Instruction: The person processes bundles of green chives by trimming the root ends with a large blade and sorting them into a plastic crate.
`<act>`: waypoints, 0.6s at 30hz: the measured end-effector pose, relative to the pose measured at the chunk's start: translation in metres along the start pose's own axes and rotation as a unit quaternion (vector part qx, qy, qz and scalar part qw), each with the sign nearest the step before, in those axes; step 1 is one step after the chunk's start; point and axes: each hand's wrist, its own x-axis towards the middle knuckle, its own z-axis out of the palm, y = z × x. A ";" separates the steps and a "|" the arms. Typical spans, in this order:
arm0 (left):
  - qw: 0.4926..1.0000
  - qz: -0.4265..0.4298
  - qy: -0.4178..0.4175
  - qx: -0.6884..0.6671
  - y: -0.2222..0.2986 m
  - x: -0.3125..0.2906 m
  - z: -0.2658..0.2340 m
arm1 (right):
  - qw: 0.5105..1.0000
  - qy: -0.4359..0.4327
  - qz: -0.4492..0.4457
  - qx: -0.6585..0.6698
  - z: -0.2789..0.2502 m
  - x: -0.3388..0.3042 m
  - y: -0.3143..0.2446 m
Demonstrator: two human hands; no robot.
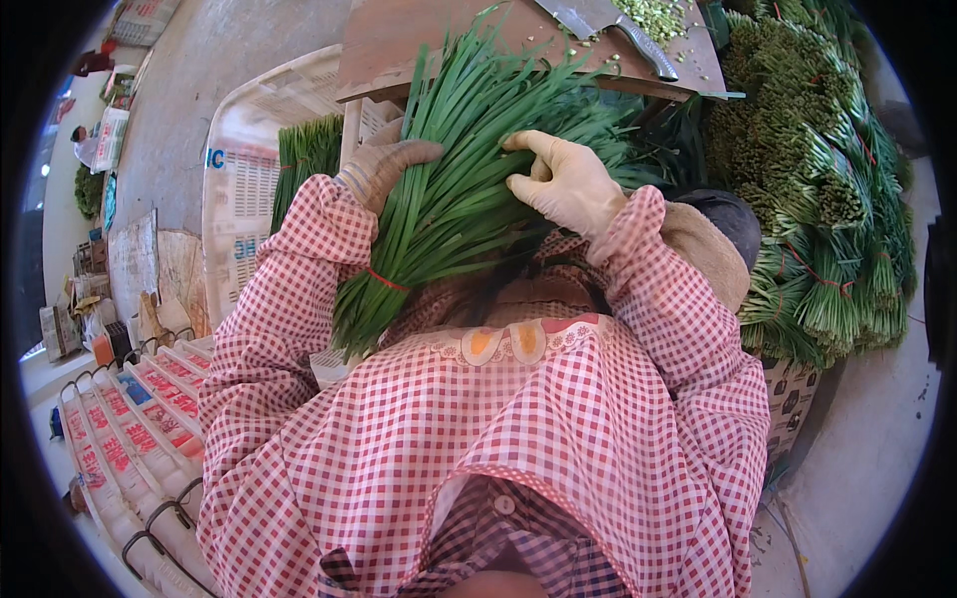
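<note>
A big bunch of garlic chives lies across my lap, its long flat green leaves fanning away from me toward the board. Near its stem end, at the lower left, a red band ties it. My gloved left hand grips the bunch from its left side, the thumb laid over the leaves; the other fingers are mostly hidden. On the right, my right hand in a pale glove rests against the leaves with fingers bent and apart, nothing visible between them.
Ahead, a brown board carries a knife and chopped bits. A white plastic crate with another bunch stands left. Tied bunches are piled high at right. A white rack is at lower left.
</note>
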 end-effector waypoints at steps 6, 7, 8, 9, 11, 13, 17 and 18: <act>1.000 -0.011 0.025 0.002 0.001 0.008 0.004 | 0.998 0.050 0.003 0.026 0.001 0.013 0.006; 0.999 -0.016 0.037 -0.019 0.000 0.007 0.008 | 0.996 0.082 0.003 -0.014 -0.001 0.006 0.000; 0.998 -0.019 0.050 -0.041 -0.001 0.006 0.009 | 0.992 0.114 0.001 -0.056 0.000 -0.001 -0.008; 0.997 -0.029 0.068 -0.033 -0.001 0.010 0.007 | 0.985 0.170 -0.016 -0.017 0.004 -0.007 -0.006; 0.996 -0.012 0.089 0.018 -0.005 0.016 0.002 | 0.984 0.156 -0.069 0.046 0.020 -0.019 -0.012; 0.997 0.003 0.079 0.011 -0.010 0.020 0.005 | 0.979 0.124 -0.155 0.044 0.036 -0.028 -0.019; 0.998 0.016 0.062 -0.002 -0.009 0.023 0.012 | 0.986 0.070 -0.145 0.047 0.058 -0.026 -0.015; 0.998 0.021 0.063 -0.007 -0.008 0.021 0.012 | 0.993 0.052 -0.092 0.056 0.049 -0.030 -0.011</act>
